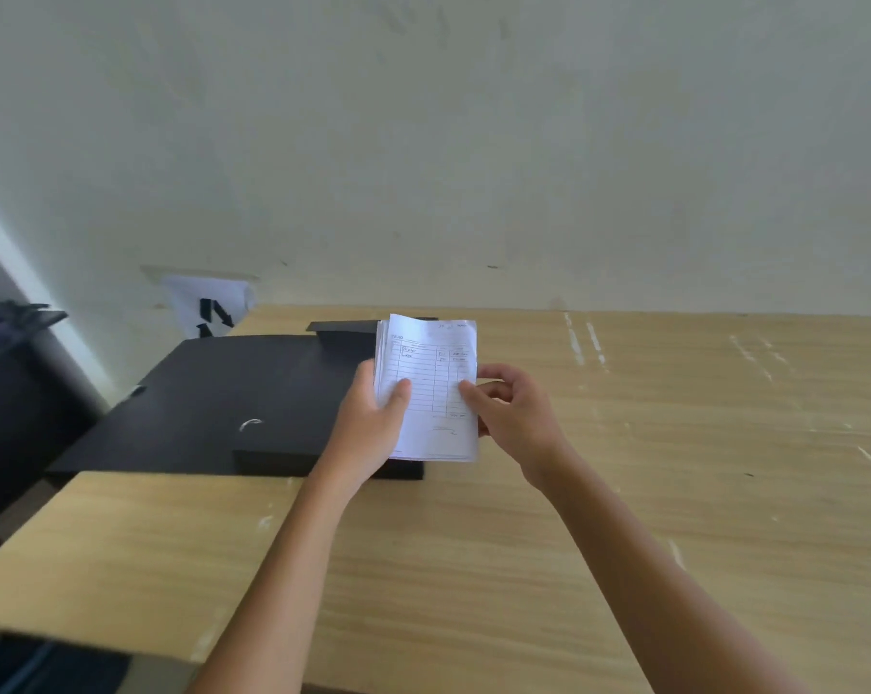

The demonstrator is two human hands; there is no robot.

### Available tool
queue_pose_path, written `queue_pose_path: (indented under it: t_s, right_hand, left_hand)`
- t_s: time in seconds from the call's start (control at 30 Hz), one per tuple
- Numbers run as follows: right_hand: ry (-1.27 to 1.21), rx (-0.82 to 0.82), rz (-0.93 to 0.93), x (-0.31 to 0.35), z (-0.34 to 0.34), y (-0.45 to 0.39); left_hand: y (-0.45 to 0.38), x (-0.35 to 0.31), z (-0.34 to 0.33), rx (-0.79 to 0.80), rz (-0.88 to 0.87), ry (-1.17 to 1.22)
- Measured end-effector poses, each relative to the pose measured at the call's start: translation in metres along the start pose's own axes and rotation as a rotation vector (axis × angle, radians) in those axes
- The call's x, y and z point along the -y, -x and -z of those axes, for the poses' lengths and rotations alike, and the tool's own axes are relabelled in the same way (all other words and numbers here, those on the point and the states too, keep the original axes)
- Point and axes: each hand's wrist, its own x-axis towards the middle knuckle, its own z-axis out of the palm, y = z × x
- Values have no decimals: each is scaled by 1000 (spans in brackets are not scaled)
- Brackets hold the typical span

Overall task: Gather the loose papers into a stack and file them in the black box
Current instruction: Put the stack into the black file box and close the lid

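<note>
The stack of white ruled paper slips [431,393], top sheet handwritten, stands nearly upright in both your hands, raised above the right end of the flat black cardboard box [233,398]. Your left hand [373,418] is closed on the stack's left edge, thumb across the front sheet. Your right hand [511,410] pinches the right edge, thumb in front, fingers behind. The sheet edges at upper left are fanned, so the stack is judged not yet squared. Tap the lower edge down on the light wood-grain table [623,493] just right of the box, and keep both grips loose enough for sheets to settle. A black raised flap [345,332] shows behind the stack; whether the box is open there cannot be told. No loose slips lie near the box.
</note>
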Motion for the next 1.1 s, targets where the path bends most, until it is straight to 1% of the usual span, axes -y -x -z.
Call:
queue_pose_path:
  t_s: [0.17, 0.27, 0.3, 0.33, 0.4, 0.47, 0.57, 0.7, 0.77, 0.93, 1.1]
  right_hand:
    - [117, -56, 83, 7, -56, -27]
    - [242, -130, 143, -1, -71, -40]
    - [310, -129, 175, -7, -70, -40]
    - [403, -101, 214, -15, -70, -43]
    - [606, 16, 274, -34, -68, -47]
    - [685, 114, 299, -50, -65, -48]
    - [615, 125, 331, -63, -60, -51]
    - [596, 111, 356, -67, -60, -58]
    - [590, 107, 368, -68, -60, -58]
    - [591, 105, 377, -68, -60, -58]
    - [589, 102, 371, -67, -60, -57]
  left_hand:
    - [-36, 9, 51, -123, 4, -20]
    - [-66, 22, 74, -152, 31, -112]
    - [-74, 27, 79, -162, 43, -148]
    - [-84, 33, 84, -178, 60, -176]
    - [-103, 45, 92, -202, 106, -226]
    - [-117, 57, 94, -178, 173, -258]
    - [-130, 74, 91, -101, 252, -280]
    - [-139, 87, 86, -61, 288, -346]
    - [-141, 88, 84, -8, 310, -382]
    - [-140, 83, 70, 110, 349, -505]
    - [-135, 67, 49, 159, 356, -598]
